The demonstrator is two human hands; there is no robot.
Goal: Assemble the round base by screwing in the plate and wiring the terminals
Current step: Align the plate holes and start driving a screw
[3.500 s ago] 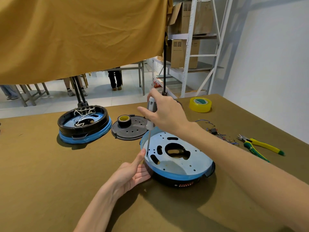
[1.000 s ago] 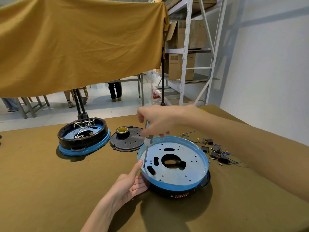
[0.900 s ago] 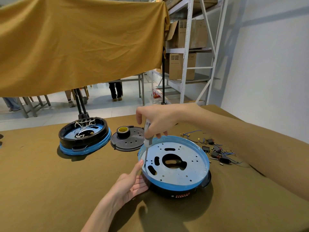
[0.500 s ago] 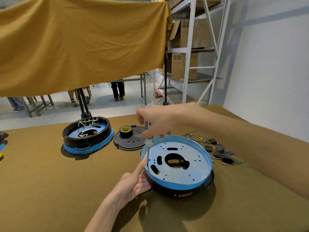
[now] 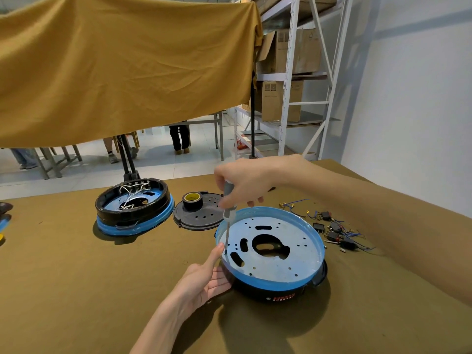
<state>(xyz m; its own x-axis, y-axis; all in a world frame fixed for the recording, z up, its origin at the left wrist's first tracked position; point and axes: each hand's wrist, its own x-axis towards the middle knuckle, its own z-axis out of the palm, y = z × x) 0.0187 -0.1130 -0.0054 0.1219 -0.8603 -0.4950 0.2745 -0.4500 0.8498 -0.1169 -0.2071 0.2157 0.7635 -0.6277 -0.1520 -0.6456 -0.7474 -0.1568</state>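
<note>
White wall point(image 5: 413, 98), metal shelving point(image 5: 288, 80), ochre curtain point(image 5: 122, 72)

A workshop or small assembly floor is showing here: metal racking point(image 5: 288, 80) is holding cardboard cartons point(image 5: 281, 100), and loose wired terminals point(image 5: 337, 229) and 2 part-built round bases point(image 5: 132, 208) are lying on a cloth-covered bench point(image 5: 76, 290).

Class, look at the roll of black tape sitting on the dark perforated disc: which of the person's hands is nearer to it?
Right. The right hand grips the screwdriver just right of the tape roll; the left hand rests against the round base, nearer the camera.
</note>
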